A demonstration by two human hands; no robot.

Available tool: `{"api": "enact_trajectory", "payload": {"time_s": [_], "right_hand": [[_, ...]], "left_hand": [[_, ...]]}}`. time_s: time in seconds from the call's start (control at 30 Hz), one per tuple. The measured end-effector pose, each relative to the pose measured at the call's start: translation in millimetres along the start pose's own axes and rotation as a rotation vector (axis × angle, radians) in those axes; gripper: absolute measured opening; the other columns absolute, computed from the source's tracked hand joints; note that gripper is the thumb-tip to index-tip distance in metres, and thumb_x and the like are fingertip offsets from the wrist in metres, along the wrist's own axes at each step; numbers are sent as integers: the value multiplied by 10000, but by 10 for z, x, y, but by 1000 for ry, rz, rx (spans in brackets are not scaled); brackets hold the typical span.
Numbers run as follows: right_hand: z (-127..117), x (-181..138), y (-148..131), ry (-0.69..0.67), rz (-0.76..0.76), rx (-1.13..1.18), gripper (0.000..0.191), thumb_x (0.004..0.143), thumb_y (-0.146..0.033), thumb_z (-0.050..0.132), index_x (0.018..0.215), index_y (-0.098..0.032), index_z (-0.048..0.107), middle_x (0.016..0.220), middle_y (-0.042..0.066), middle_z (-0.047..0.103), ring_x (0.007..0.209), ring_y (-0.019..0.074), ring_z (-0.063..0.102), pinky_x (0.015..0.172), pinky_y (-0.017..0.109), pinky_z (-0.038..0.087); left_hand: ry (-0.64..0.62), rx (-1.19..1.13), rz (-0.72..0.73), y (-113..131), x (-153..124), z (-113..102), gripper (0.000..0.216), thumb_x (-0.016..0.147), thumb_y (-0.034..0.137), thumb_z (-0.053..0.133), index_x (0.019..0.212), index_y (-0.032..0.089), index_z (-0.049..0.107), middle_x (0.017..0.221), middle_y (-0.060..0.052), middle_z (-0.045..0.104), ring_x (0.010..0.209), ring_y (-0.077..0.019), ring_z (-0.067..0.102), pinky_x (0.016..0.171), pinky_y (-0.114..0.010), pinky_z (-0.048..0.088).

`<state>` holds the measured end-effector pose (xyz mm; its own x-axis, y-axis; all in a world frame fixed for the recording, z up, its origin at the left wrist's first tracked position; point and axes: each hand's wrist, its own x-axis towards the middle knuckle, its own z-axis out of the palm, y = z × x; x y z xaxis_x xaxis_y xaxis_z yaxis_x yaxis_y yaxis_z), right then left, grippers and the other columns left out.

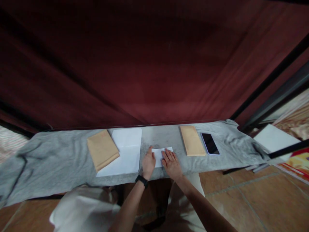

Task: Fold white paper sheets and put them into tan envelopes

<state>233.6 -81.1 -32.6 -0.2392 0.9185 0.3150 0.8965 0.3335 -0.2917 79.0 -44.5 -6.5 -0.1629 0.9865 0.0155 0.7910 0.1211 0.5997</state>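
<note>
A small folded white paper (pixel 160 153) lies on a grey cloth (pixel 58 151) that covers a narrow surface. My left hand (pixel 148 162) rests flat on the paper's left end, fingers stretched out; a black band sits on that wrist. My right hand (pixel 171 163) lies flat on the paper's right part, fingers spread. Neither hand grips anything.
Left of the hands lies a sheet of white paper (pixel 126 151) with a brown envelope (pixel 102 149) partly on it. To the right lie another brown envelope (pixel 192 140) and a dark phone (pixel 210 143). A dark red curtain (pixel 154 64) hangs behind. The floor is brown tile (pixel 253 199).
</note>
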Motion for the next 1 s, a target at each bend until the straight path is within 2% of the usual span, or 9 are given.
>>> {"api": "enact_trajectory", "payload": {"time_s": [0.07,0.17,0.23,0.3,0.37,0.5,0.7,1.0], "right_hand": [[17,-12,4,2,-1,-14,474,1017,-278,444,1479,-176,471,1542,121,440,1436,252,400,1192,469,305],[34,-20,6,2,-4,-25,487,1021,-285,428,1495,-176,449,1556,127,413,1441,260,393,1188,480,307],[43,-25,12,3,-12,-24,498,1018,-269,411,1508,-178,429,1562,130,400,1443,268,388,1184,498,308],[50,-33,26,8,-17,-19,515,1006,-235,403,1519,-191,410,1563,126,399,1443,275,388,1179,519,310],[56,-45,49,14,-12,-18,532,991,-207,406,1523,-200,405,1564,120,402,1444,280,386,1174,526,315],[62,-75,113,21,0,-20,534,995,-246,425,1524,-181,392,1570,128,394,1443,287,385,1173,519,320],[61,-129,231,50,10,-40,546,1019,-305,397,1543,-163,340,1566,142,398,1426,292,409,1161,522,327],[-6,-253,448,78,27,-95,538,1032,-328,371,1531,-129,359,1544,151,437,1420,299,407,1161,512,316]], "left_hand": [[68,158,39,55,-99,12,478,964,161,342,1422,118,475,1196,-186,693,973,-274,712,866,-405,548],[181,271,187,97,-242,61,536,941,127,345,1471,107,418,1403,-206,565,1230,-297,596,1017,-453,474],[147,292,324,89,-323,117,557,934,129,357,1490,119,405,1503,-179,483,1383,-289,463,1117,-478,394],[58,300,412,60,-386,176,542,952,163,351,1489,129,419,1542,-148,449,1453,-264,373,1177,-480,330],[12,319,411,20,-427,217,529,985,242,336,1490,112,423,1549,-150,438,1476,-260,334,1202,-482,294],[27,345,377,-56,-448,224,592,1007,389,327,1513,87,381,1570,-161,396,1485,-271,314,1205,-477,297],[60,352,360,-125,-461,204,616,1002,381,339,1530,63,339,1576,-179,375,1493,-271,294,1206,-478,296],[101,341,342,-220,-529,159,605,1016,393,316,1522,64,355,1569,-187,386,1492,-278,295,1204,-480,297]]}}
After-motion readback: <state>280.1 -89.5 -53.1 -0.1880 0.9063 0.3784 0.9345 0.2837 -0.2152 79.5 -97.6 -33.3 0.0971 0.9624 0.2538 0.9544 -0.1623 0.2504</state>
